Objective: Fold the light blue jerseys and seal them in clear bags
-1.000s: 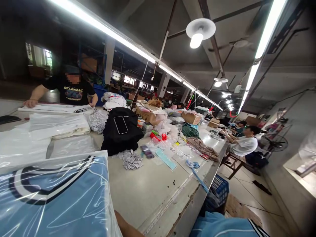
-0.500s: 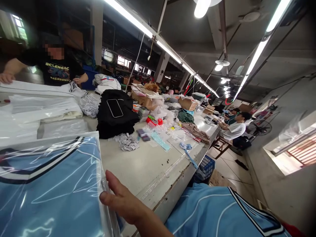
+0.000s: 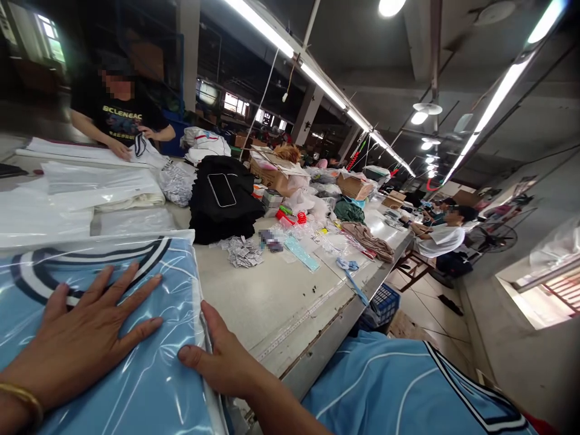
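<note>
A light blue garment (image 3: 176, 296) with a navy-and-white striped neckline lies folded in a clear plastic bag at the lower left, apparently atop a stack. My left hand (image 3: 93, 329) rests flat on it, fingers spread below the neckline. Against the right edge of the bag is my right hand (image 3: 226, 359), its thumb over the top edge and forefinger stretched along the side. The other right fingers are mostly hidden. Below my right arm, another blue garment (image 3: 376, 380) with white piping and a striped collar lies unbagged beside the table.
On the long table (image 3: 244, 302) sit a black cloth pile (image 3: 222, 223) with a phone (image 3: 222, 190), loose paper tags (image 3: 242, 251) and clear bags (image 3: 136, 221). A co-worker (image 3: 120, 118) handles white fabric opposite. A blue crate (image 3: 384, 302) stands beneath the table's right edge.
My left hand has come into view and lies on the bagged garment. My right hand stays at its edge. The co-worker's hands have drawn together over the white fabric.
</note>
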`<state>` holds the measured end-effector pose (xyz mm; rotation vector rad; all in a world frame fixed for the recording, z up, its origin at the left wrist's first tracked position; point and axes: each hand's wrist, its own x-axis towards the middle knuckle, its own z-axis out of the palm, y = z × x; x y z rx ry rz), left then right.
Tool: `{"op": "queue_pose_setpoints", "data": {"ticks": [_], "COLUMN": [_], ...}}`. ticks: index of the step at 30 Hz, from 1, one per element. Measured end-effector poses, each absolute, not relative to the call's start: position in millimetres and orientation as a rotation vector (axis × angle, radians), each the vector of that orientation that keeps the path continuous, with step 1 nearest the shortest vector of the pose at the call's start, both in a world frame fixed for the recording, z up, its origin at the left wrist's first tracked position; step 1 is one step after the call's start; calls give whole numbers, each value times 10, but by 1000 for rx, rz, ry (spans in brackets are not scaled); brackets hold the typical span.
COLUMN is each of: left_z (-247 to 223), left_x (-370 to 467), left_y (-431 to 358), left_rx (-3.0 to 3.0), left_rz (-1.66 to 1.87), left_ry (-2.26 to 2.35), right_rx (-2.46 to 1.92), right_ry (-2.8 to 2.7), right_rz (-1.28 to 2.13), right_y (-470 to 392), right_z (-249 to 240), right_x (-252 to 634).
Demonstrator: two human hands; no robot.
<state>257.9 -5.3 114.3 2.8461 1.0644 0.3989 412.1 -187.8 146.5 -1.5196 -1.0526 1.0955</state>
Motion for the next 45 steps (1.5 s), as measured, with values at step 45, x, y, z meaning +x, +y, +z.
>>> {"op": "queue_pose_setpoints", "data": {"ticks": [45], "left_z": [1535], "left_x": [2607], "left_y": [-129], "left_rx": [2785], "left_rz": [42], "left_ry": [1058], "right_rx": [-1378], "right_ry": [-2186], "right_rz": [-242], "right_y": [-3010], "right_z": [719], "right_x": [4002]}}
